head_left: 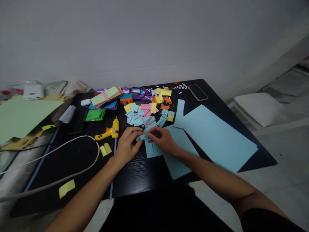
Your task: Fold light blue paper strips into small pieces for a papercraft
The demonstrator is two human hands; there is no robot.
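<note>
Near the front middle of the black table, my left hand pinches a small light-blue paper piece. Fingers of my right hand are closed at the right end of that same piece. Beneath them lies a light-blue paper sheet with dark lines on it. Scissors rest just beyond my fingertips, blades pointing away to the right. A pile of small cut blue paper pieces sits past the scissors, and a second little group of blue pieces lies to its right.
A yellow glue gun lies left of my left hand, close to a white cable. Large blue sheets cover the table's right side. A phone lies at the back right. Colored paper bundles are stacked at the back left.
</note>
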